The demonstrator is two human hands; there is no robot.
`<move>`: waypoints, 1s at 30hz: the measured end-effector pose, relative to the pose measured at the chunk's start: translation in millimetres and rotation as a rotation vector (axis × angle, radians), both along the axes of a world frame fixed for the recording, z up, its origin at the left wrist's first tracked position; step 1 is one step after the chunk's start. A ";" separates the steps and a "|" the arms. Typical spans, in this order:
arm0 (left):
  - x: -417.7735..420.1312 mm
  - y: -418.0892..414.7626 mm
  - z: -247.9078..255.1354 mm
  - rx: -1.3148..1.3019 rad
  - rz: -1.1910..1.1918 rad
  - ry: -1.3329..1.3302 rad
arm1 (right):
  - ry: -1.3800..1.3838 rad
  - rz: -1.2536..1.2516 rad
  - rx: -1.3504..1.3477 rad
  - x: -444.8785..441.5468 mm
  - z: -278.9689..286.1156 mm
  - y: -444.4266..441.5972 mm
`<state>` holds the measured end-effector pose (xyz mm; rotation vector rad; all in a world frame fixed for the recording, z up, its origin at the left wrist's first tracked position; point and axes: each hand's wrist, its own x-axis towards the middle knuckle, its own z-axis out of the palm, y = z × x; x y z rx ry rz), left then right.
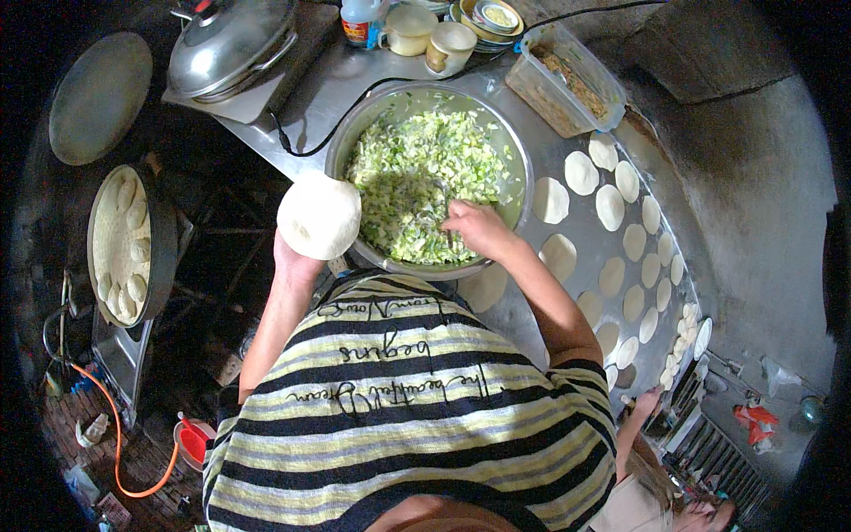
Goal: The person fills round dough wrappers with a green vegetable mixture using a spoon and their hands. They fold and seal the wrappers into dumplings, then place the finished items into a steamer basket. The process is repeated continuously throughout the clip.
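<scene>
A round, flat dough wrapper (319,216) lies across my left hand (297,256), which supports it from below beside the bowl's left rim. Most of the left fingers are hidden under the dough. My right hand (480,228) grips a thin metal utensil (448,233), probably a spoon, whose lower end is down in the filling. That filling is chopped green and pale vegetables (419,146) in a large stainless steel bowl (527,193) right in front of me. No filling shows on the wrapper.
Many rolled wrappers (609,207) cover the steel table to the right. A plastic tub (565,80), stacked dishes (492,20) and cups stand behind the bowl. At left are a lidded pan (229,50) and a steamer with buns (136,289). A co-worker's hand (645,402) is at lower right.
</scene>
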<state>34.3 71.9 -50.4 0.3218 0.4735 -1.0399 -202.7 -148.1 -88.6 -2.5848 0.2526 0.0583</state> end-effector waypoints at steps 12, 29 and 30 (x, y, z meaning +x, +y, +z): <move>-4.4 3.0 -2.5 -0.024 -0.052 -0.041 | -0.335 -0.560 0.189 25.5 -7.6 -41.8; 8.6 -7.0 -2.5 0.033 -0.088 -0.062 | -0.346 -0.743 0.913 16.4 -0.6 -8.5; 8.1 -12.9 -0.4 0.008 -0.125 -0.049 | -0.364 -0.795 0.975 13.9 -0.8 -8.3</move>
